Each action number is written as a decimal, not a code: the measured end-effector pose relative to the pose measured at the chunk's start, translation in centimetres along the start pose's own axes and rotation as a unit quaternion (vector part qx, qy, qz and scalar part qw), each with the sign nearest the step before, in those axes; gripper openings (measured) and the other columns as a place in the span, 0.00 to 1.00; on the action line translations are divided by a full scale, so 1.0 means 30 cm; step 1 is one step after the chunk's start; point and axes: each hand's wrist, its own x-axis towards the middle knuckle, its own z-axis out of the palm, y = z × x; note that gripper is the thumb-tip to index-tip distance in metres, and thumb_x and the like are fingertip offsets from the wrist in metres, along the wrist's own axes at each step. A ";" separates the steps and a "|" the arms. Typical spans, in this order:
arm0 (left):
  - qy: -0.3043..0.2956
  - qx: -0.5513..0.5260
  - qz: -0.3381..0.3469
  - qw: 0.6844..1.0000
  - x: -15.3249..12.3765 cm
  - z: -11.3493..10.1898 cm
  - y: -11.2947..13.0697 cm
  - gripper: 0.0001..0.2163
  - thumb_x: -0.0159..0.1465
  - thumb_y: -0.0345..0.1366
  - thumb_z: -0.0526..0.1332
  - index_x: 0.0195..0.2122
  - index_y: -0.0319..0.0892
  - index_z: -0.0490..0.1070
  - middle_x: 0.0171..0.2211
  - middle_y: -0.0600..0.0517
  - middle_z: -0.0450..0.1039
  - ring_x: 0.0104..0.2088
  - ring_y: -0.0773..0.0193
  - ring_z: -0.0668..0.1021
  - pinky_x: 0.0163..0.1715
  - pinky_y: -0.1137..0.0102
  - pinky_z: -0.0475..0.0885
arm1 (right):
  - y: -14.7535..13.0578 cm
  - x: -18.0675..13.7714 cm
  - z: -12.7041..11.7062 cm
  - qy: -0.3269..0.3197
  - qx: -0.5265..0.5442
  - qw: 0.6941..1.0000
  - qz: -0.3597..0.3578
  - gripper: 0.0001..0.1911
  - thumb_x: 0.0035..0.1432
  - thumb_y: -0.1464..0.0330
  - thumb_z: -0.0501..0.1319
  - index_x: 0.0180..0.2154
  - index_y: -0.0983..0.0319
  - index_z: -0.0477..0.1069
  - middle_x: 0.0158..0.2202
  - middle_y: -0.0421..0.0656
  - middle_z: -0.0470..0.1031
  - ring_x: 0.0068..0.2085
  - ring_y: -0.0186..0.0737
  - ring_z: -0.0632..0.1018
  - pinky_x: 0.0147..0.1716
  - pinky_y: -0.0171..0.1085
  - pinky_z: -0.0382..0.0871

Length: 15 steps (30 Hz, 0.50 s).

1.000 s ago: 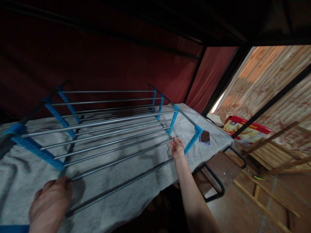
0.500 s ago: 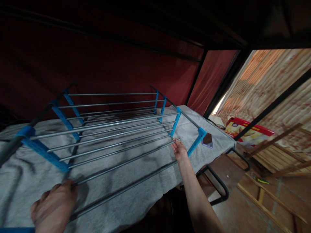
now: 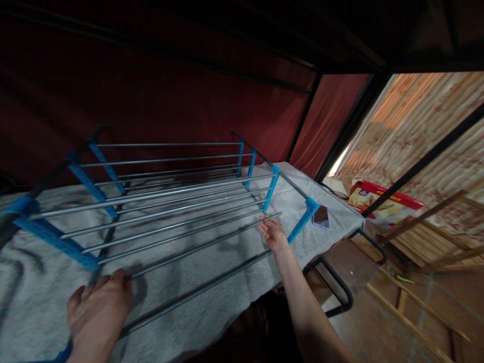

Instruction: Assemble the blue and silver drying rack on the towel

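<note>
A rack of grey metal bars with blue plastic brackets lies across the grey cloth in front of me. My left hand is closed around the left end of a loose metal rod at the rack's near side. Close to the rod's other end, my right hand pinches it between thumb and fingers. A short length of rod sticks out past those fingers, beside the front right blue bracket. Nearer to me runs a thicker dark frame tube. My left palm hides the rod's left tip.
A phone rests on the cloth-covered table right of the rack. Below stands a metal-framed chair. Beyond are a red and yellow box and wooden frames on the floor. A dark red curtain hangs behind.
My left hand has moved right, and the rod has slid slightly right with it. More of the rod now shows beyond my right fingers. The view has shifted a little.
</note>
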 end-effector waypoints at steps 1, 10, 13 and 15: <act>0.005 0.018 0.008 1.000 -0.002 -0.008 0.024 0.16 0.67 0.37 0.46 0.42 0.39 0.72 0.36 0.43 0.77 0.41 0.49 0.77 0.54 0.55 0.62 | 0.009 -0.003 0.005 -0.005 -0.004 1.000 0.009 0.09 0.55 0.80 0.64 0.32 0.60 0.73 0.29 0.40 0.82 0.29 0.33 0.82 0.32 0.31 0.80; 0.003 0.000 0.096 0.995 0.019 -0.021 0.137 0.14 0.69 0.37 0.48 0.45 0.40 0.71 0.41 0.44 0.77 0.42 0.50 0.78 0.44 0.59 0.66 | 0.065 -0.033 0.051 -0.050 -0.029 0.996 0.066 0.09 0.51 0.80 0.66 0.31 0.61 0.72 0.29 0.41 0.82 0.31 0.36 0.82 0.38 0.36 0.80; 0.000 -0.062 0.118 0.991 0.033 -0.002 0.158 0.13 0.68 0.37 0.50 0.45 0.42 0.71 0.43 0.45 0.77 0.42 0.53 0.79 0.43 0.62 0.67 | 0.070 -0.045 0.061 -0.056 -0.030 0.995 0.072 0.09 0.48 0.80 0.67 0.30 0.62 0.72 0.30 0.42 0.82 0.32 0.36 0.82 0.39 0.36 0.79; 0.011 -0.094 0.133 0.987 0.038 0.011 0.175 0.12 0.67 0.39 0.51 0.45 0.43 0.71 0.43 0.46 0.77 0.42 0.54 0.79 0.44 0.62 0.68 | 0.071 -0.052 0.066 -0.057 -0.032 0.995 0.070 0.10 0.46 0.79 0.68 0.30 0.62 0.72 0.30 0.42 0.82 0.31 0.35 0.82 0.39 0.36 0.79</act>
